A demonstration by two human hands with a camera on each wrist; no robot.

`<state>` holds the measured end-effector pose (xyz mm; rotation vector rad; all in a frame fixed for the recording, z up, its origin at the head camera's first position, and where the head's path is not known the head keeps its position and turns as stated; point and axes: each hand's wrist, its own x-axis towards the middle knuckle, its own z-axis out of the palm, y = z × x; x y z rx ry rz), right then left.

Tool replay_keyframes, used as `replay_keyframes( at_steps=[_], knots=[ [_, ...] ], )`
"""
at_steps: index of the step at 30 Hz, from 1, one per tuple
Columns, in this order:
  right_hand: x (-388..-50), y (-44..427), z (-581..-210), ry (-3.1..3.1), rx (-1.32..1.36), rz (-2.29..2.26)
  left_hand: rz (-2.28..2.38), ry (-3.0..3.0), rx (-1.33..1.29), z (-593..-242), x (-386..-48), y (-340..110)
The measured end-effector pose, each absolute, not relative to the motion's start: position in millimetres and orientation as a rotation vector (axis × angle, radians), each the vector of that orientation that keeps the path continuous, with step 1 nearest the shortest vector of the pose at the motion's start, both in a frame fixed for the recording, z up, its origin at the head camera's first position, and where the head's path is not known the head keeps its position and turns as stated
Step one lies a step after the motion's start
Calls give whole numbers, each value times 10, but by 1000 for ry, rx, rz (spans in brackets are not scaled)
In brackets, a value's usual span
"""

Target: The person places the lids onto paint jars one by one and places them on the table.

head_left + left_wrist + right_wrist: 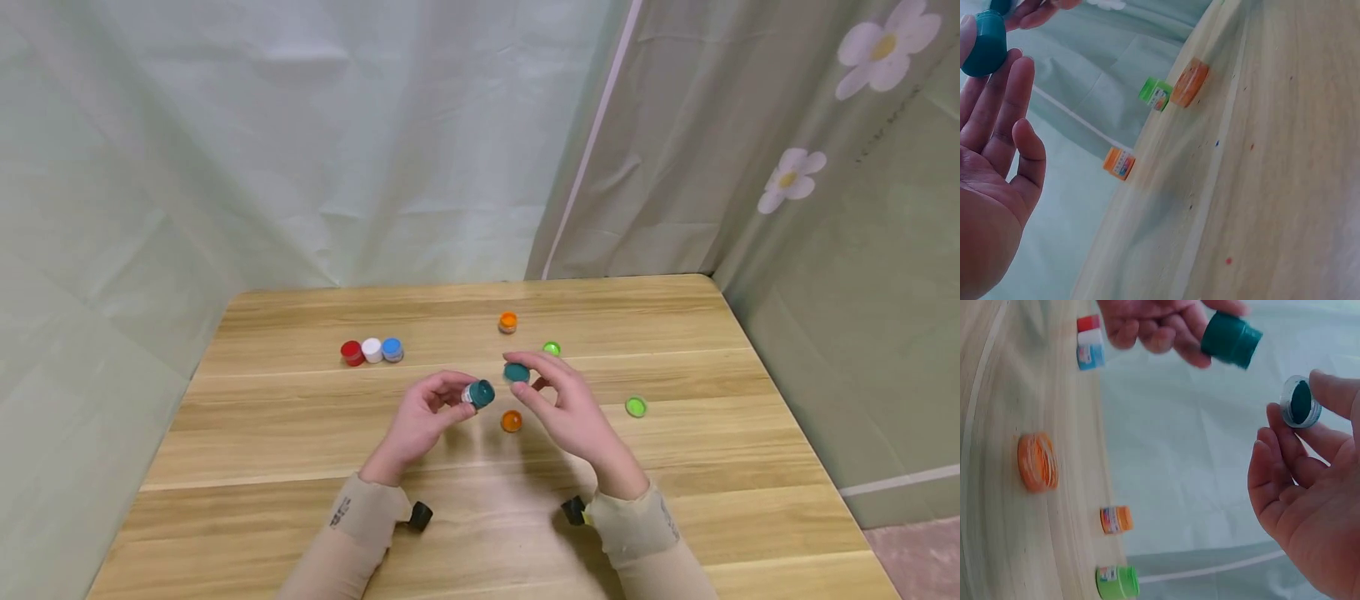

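Observation:
My left hand (426, 417) grips a small dark teal paint jar (480, 393), tilted with its uncovered mouth towards the right. Opposite it, my right hand (562, 404) pinches the round teal lid (516, 373) between thumb and fingers. Jar and lid are apart, both held above the table. In the right wrist view the lid (1301, 402) shows teal paint on its inner face, and the jar (1231, 340) sits in the left fingers. Below the hands an orange lid (512, 421) lies on the table.
An uncovered orange paint jar (507, 322) stands towards the back, with a green jar (552, 349) partly behind my right hand. At the right lies a green lid (636, 407). Red (352, 353), white (372, 350) and blue (392, 349) jars stand in a row on the wooden table (255, 433).

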<state>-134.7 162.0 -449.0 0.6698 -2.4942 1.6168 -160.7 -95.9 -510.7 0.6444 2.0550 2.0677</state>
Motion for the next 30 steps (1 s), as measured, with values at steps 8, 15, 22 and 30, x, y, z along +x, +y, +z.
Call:
replay_keyframes(
  at_steps=[8,15,22,30],
  knots=[
    [-1321,1560,-4486,-2433,677,1674,2094,2037,648,-5114,-1576,-907],
    [-1332,1557,-4505,-2452,625,1683,2100,2036,638,-5116,-1578,-917],
    [-1333,1558,-4530,-2469,718,1602,2075,2071,602,-5087,-1575,-928],
    [-1341,1548,-4555,-2475,799,1455,2066,2087,583,-5076,-1567,-917]
  ],
)
